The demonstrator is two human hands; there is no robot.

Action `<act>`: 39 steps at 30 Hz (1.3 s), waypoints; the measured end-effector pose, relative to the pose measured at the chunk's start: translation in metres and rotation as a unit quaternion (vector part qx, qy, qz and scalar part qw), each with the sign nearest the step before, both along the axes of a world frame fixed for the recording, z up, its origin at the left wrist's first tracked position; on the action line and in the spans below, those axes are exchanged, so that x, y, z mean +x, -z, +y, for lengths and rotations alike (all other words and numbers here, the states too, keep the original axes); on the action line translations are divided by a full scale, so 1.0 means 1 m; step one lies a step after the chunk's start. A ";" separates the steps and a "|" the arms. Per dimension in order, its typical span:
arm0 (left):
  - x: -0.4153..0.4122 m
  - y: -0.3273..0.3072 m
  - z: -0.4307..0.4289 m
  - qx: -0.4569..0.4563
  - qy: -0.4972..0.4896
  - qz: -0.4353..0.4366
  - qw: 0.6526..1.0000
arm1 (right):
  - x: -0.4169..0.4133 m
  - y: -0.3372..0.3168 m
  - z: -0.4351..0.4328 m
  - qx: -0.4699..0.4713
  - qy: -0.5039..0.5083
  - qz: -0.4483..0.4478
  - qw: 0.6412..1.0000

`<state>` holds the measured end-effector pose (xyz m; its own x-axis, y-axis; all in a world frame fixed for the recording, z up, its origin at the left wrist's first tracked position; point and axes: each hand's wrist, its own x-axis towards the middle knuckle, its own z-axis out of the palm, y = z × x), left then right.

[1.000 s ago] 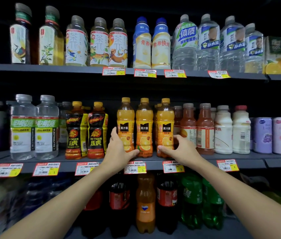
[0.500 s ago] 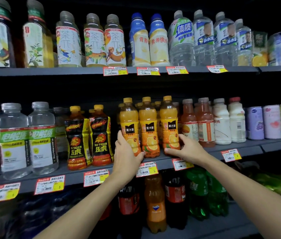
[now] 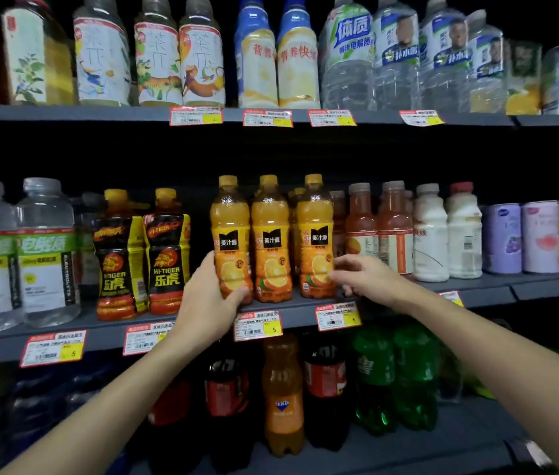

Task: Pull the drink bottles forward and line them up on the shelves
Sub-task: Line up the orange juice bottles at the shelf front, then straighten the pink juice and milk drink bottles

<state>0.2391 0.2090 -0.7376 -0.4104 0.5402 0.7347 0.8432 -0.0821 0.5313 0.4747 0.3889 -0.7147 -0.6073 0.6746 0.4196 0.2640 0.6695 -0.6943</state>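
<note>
Three orange juice bottles with yellow caps stand side by side at the front of the middle shelf [image 3: 298, 311]. My left hand [image 3: 208, 303] is wrapped around the lower part of the left orange bottle [image 3: 230, 231]. My right hand [image 3: 357, 274] touches the lower right side of the right orange bottle [image 3: 315, 231], fingers curled against it. The middle orange bottle [image 3: 270, 234] stands between them, untouched. More orange bottles show dimly behind this front row.
Two black-and-yellow energy drink bottles [image 3: 144, 255] stand left of my left hand, clear water bottles [image 3: 18, 255] farther left. Reddish juice bottles [image 3: 379, 228] and white milk bottles [image 3: 446, 234] stand right. Tea and water bottles fill the top shelf, soda bottles [image 3: 283, 395] the lower one.
The view has moved closer and shifted right along the shelf. My left hand now grips the left orange bottle higher on its side; my right hand stays at the right bottle's base.
</note>
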 end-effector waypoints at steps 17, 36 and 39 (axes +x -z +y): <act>0.029 -0.004 -0.008 -0.052 -0.090 -0.079 0.991 | 0.009 0.007 0.032 0.102 -0.098 0.027 0.990; 0.193 -0.003 0.135 0.080 -0.010 0.142 0.987 | 0.067 0.020 0.066 0.202 0.218 0.171 0.939; 0.203 -0.009 0.158 0.024 -0.053 0.043 0.997 | 0.073 0.021 0.077 0.167 0.271 0.130 0.939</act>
